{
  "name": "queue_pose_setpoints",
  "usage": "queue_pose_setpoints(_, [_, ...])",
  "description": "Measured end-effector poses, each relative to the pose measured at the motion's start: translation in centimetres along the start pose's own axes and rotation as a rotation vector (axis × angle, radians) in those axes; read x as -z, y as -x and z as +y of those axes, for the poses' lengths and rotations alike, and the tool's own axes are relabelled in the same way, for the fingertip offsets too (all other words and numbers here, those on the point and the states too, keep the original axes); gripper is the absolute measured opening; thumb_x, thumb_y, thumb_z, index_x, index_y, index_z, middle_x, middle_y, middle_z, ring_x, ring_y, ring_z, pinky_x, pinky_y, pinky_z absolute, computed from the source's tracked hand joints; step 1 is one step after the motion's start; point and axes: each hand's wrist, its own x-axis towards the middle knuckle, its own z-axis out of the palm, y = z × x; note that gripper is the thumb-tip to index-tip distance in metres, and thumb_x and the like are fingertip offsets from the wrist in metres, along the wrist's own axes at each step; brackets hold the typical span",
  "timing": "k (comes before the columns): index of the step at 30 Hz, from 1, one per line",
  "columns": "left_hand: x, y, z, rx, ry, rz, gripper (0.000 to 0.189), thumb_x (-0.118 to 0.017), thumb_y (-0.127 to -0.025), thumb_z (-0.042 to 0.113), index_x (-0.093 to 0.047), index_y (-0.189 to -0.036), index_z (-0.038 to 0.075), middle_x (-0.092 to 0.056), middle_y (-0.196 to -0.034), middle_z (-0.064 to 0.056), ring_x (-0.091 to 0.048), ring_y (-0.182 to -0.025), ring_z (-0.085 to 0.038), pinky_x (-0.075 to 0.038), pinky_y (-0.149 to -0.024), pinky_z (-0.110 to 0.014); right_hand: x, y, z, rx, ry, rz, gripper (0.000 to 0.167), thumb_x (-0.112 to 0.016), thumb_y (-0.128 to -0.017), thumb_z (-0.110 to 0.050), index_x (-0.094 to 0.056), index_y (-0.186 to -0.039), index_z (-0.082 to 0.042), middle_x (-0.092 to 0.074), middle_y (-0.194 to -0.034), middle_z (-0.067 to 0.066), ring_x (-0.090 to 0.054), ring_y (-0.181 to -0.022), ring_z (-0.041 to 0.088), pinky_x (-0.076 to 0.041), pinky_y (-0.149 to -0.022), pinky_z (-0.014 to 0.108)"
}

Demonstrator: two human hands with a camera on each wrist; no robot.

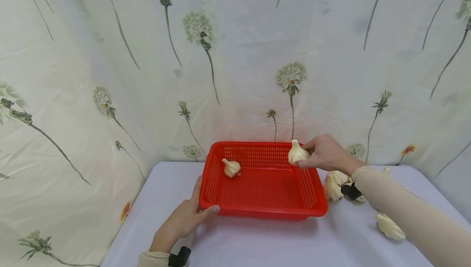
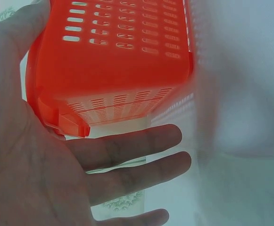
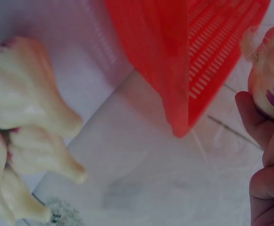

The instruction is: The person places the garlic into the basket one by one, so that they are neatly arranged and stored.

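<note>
My right hand [image 1: 327,152] pinches a white garlic bulb [image 1: 296,153] between thumb and fingers, its stem up, over the right back part of a red plastic basket [image 1: 262,213]. In the right wrist view purple streaks mark the held bulb [image 3: 271,80]. Another garlic bulb [image 1: 232,168] lies inside the basket at the left. My left hand [image 1: 184,220] rests at the basket's near left corner, thumb on the front rim and the index finger along the left side. The left wrist view shows the other fingers [image 2: 127,148] stretched out straight beside the perforated wall.
Right of the basket, several garlic bulbs [image 1: 333,187] lie in a group, partly behind the right sleeve [image 1: 404,205]. One more bulb [image 1: 390,227] lies nearer the front. A white cloth covers the table [image 1: 250,246]; a dandelion-print curtain [image 1: 243,54] hangs behind.
</note>
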Motion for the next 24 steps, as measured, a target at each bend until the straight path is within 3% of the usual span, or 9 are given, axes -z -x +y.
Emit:
queue_pose_setpoints(6, [0.1, 0.0, -0.1, -0.001, 0.007, 0.001, 0.109, -0.067, -0.094, 0.068, 0.001, -0.172, 0.031, -0.063, -0.081, -0.004, -0.060, -0.076, -0.019, -0.046, -0.063, -0.036, -1.6, -1.8, -0.8, 0.011, 0.008, 0.002, 0.027, -0.091, -0.077, -0.042, -0.073, -0.067, -0.025, -0.056, -0.057, -0.013, -0.046, -0.056, 0.008, -0.037, -0.054, 0.026])
queue_pose_setpoints(14, [0.3, 0.0, -0.2, -0.006, 0.003, 0.000, 0.110, -0.066, -0.094, 0.069, 0.001, -0.172, 0.030, -0.064, -0.085, -0.004, -0.061, -0.078, -0.020, -0.048, -0.065, -0.036, -4.0, -4.3, -2.0, 0.014, -0.083, -0.037, 0.022, -0.093, -0.077, -0.039, -0.079, -0.075, -0.022, -0.059, -0.058, -0.009, -0.049, -0.059, 0.012, -0.040, -0.057, 0.028])
queue_pose_setpoints(24, [0.3, -0.1, -0.3, -0.005, -0.009, 0.002, 0.109, -0.066, -0.094, 0.069, 0.000, -0.172, 0.029, -0.067, -0.091, -0.006, -0.062, -0.082, -0.021, -0.049, -0.067, -0.037, -7.1, -6.5, -3.4, -0.059, -0.180, -0.115, 0.035, -0.094, -0.079, -0.037, -0.085, -0.101, -0.011, -0.074, -0.077, -0.006, -0.059, -0.071, 0.017, -0.052, -0.064, 0.032])
